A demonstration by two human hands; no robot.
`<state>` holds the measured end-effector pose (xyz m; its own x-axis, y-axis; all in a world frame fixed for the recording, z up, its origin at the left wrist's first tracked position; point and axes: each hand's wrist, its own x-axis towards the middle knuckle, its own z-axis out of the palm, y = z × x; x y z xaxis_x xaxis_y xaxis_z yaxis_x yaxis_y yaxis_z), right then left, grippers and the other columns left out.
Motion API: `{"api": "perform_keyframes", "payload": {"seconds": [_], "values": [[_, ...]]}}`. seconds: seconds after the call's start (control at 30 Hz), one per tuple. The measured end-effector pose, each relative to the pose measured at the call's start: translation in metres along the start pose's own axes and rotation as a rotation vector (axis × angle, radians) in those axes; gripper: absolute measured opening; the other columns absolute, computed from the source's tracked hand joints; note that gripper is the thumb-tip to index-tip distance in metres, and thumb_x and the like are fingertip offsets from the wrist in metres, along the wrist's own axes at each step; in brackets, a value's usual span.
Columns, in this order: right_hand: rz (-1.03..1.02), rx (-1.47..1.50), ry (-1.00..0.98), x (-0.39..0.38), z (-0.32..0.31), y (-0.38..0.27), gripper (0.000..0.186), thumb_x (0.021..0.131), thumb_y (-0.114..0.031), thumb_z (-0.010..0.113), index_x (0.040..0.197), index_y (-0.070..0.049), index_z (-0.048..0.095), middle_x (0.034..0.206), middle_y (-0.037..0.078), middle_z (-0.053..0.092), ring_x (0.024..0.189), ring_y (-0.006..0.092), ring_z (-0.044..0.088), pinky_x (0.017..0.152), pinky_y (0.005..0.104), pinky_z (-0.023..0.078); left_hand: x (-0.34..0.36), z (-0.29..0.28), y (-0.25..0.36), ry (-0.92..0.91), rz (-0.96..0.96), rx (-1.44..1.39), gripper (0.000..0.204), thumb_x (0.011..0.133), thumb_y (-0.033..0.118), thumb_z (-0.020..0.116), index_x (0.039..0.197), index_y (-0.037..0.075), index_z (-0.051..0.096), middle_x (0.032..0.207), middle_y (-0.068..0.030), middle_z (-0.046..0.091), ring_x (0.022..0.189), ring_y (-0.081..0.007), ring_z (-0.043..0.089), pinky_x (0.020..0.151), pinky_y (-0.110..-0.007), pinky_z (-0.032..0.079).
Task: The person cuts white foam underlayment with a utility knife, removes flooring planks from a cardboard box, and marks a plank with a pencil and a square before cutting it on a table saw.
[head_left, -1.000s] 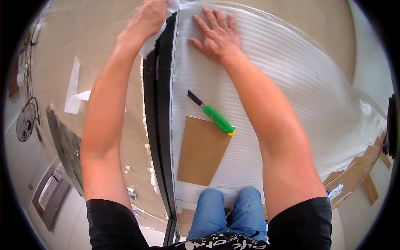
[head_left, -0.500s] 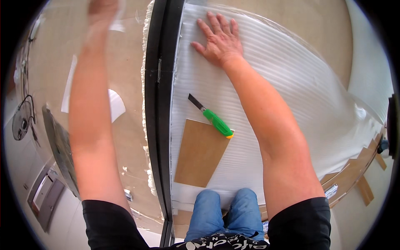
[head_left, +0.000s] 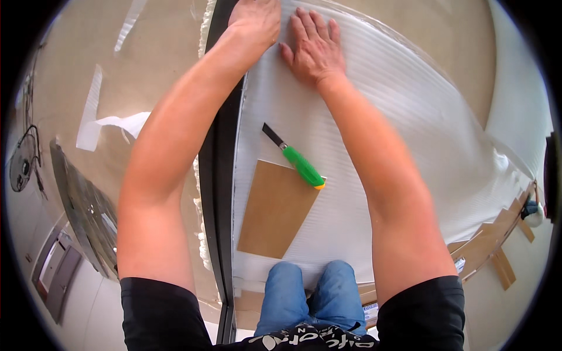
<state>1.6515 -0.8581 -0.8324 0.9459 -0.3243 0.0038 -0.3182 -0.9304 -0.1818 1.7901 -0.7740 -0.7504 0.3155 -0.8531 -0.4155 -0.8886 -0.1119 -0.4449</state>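
My left hand [head_left: 254, 20] is bent closed at the top of the black metal channel [head_left: 225, 134], by the edge of the white ribbed foam sheet [head_left: 421, 152]; what it grips is hidden. Just beside it my right hand [head_left: 313, 50] lies open on the foam, fingers spread and pressed down. Lower on the sheet, a green utility knife [head_left: 301, 167] with yellow end and dark blade lies partly across a brown rectangular plank [head_left: 272, 216].
Beige floor [head_left: 64, 93] left of the channel carries torn foam strips [head_left: 89, 117], a grey sheet [head_left: 76, 193] and a fan [head_left: 23, 164]. Dried white foam lines the channel. Planks [head_left: 503, 266] and small items lie at right; my knees are below.
My left hand held white scrap at the channel, swung blurred to the upper left, and is back at the channel. A strip now lies at upper left. My right hand stays on the sheet.
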Motion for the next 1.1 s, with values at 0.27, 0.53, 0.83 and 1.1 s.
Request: {"api": "perform_keyframes", "payload": {"seconds": [0.27, 0.53, 0.83, 1.1], "values": [[-0.008, 0.048, 0.149, -0.006, 0.008, 0.009, 0.066, 0.099, -0.048, 0.055, 0.154, -0.014, 0.045, 0.165, 0.006, 0.037, 0.153, 0.0273, 0.031, 0.126, 0.0505, 0.017, -0.265, 0.038, 0.107, 0.453, -0.519, -0.890, 0.049, 0.089, 0.012, 0.070, 0.136, 0.003, 0.061, 0.145, -0.0189, 0.055, 0.134, -0.0408, 0.050, 0.111, -0.051, 0.039], [0.047, 0.104, -0.042, -0.005, -0.020, -0.010, 0.078, 0.098, -0.052, 0.054, 0.158, -0.007, 0.037, 0.169, 0.011, 0.029, 0.158, 0.0295, 0.021, 0.129, 0.0505, 0.012, -0.394, 0.095, 0.222, 0.263, -0.588, -0.860, 0.083, 0.087, 0.030, 0.072, 0.157, 0.003, 0.037, 0.165, -0.0258, 0.029, 0.146, -0.0491, 0.034, 0.110, -0.056, 0.037], [-0.036, 0.105, 0.028, -0.046, -0.016, -0.030, 0.078, 0.095, -0.048, 0.063, 0.158, -0.011, 0.038, 0.169, 0.018, 0.026, 0.157, 0.0385, 0.019, 0.128, 0.0583, 0.007, -0.394, 0.098, 0.222, 0.314, -0.614, -0.878, 0.079, 0.088, 0.031, 0.071, 0.157, 0.006, 0.041, 0.166, -0.0194, 0.031, 0.149, -0.0425, 0.034, 0.114, -0.051, 0.037], [-0.349, 0.057, -0.035, -0.119, -0.010, -0.103, 0.056, 0.096, -0.038, 0.064, 0.144, -0.013, 0.055, 0.155, 0.006, 0.049, 0.146, 0.0251, 0.041, 0.121, 0.0547, 0.025, -0.403, 0.100, 0.224, 0.331, -0.646, -0.907, 0.077, 0.087, 0.033, 0.072, 0.155, 0.010, 0.044, 0.168, -0.0132, 0.030, 0.150, -0.0393, 0.034, 0.114, -0.050, 0.039]]}}
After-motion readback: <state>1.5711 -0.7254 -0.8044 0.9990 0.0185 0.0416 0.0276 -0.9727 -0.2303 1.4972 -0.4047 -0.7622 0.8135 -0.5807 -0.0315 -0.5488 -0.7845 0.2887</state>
